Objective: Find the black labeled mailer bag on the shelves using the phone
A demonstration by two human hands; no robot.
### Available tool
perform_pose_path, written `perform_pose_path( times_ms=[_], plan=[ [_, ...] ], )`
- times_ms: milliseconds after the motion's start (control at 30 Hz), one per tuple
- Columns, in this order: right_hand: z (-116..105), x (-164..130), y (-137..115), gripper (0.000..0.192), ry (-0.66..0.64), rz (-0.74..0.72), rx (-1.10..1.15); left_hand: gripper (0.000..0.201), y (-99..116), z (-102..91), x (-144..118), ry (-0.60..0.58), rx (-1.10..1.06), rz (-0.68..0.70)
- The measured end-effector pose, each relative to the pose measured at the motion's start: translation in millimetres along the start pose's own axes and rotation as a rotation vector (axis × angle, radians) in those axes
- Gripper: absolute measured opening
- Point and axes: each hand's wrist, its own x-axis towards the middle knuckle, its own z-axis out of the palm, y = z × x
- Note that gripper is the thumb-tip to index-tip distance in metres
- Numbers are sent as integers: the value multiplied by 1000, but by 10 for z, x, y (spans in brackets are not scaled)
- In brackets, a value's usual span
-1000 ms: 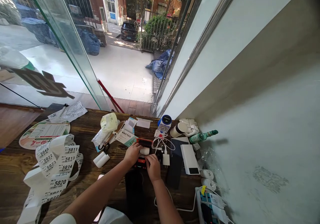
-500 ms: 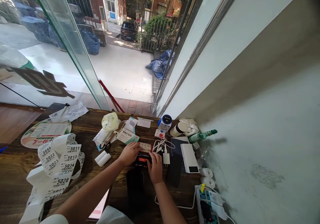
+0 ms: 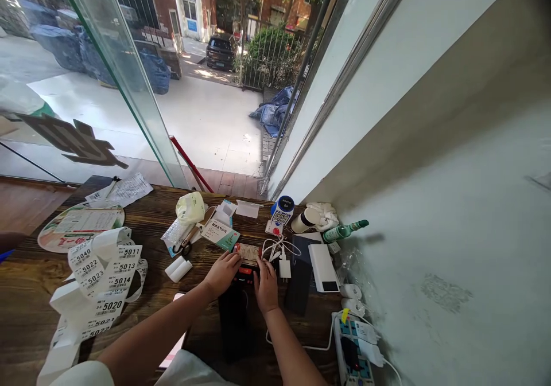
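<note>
A small red-and-black box (image 3: 245,275) with a pale brownish printed panel (image 3: 248,252) lies on the table between my hands; its exact kind I cannot make out. The bent fingers of my left hand (image 3: 222,272) grip its left edge. On the right edge, the fingers of my right hand (image 3: 267,283) are curled against it, with the thumb near its front. A flat black object (image 3: 235,323) lies just below the box, between my forearms. Above my left hand sits a white-and-teal carton (image 3: 220,234). A white charger (image 3: 284,269) with its cable is right of my right hand.
Coiled number labels (image 3: 109,305) cover the left of the wooden table. Scissors (image 3: 185,248) and a white roll (image 3: 178,269) lie nearer. To the right stand a cup (image 3: 305,219), a leaning green bottle (image 3: 344,231), a white power bank (image 3: 322,268) and a power strip (image 3: 355,346) by the wall.
My fingers have moved slightly down toward the front of the box, and more of its printed panel shows. A dark blurred shape has come in at the left edge.
</note>
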Motion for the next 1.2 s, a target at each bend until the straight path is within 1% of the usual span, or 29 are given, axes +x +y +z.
perform_pose_path(
  times_ms=[67, 100, 133, 200, 233, 333, 433, 533, 633, 700, 800, 867, 967, 1100, 1200],
  plan=[
    [-22, -3, 11, 42, 13, 27, -15, 53, 35, -51, -13, 21, -20, -36],
    [-33, -8, 18, 43, 21, 48, -26, 55, 41, -45, -41, 55, -37, -62],
    [-41, -15, 26, 42, 29, 75, -41, 59, 37, -14, -89, 107, -63, -87],
    [-48, -31, 43, 42, 39, 146, -79, 63, 1, 118, -256, 251, -146, -137],
    [-47, -38, 53, 42, 38, 185, -101, 63, -28, 214, -375, 327, -197, -154],
    [-39, -32, 89, 40, 4, 287, -160, 53, -135, 547, -829, 497, -268, -177],
    [-63, 27, 123, 31, -56, 345, -206, 46, -221, 818, -1292, 601, -252, -162],
    [-118, 127, 140, 23, -104, 396, -253, 42, -261, 945, -1608, 653, -202, -185],
    [-176, 221, 134, 21, -111, 475, -309, 41, -258, 953, -1744, 676, -196, -199],
    [-207, 271, 128, 23, -79, 558, -356, 41, -239, 929, -1769, 678, -211, -201],
    [-244, 343, 142, 36, -36, 686, -406, 41, -192, 900, -1768, 668, -245, -214],
    [-270, 397, 174, 40, -40, 734, -407, 42, -158, 896, -1761, 651, -265, -213],
    [-344, 470, 267, 33, -60, 773, -379, 41, -123, 914, -1759, 633, -280, -204],
    [-517, 507, 414, 23, -110, 843, -316, 41, -123, 967, -1794, 629, -293, -204],
    [-587, 529, 429, 23, -153, 884, -282, 41, -146, 1041, -1842, 609, -327, -217]
  ],
)
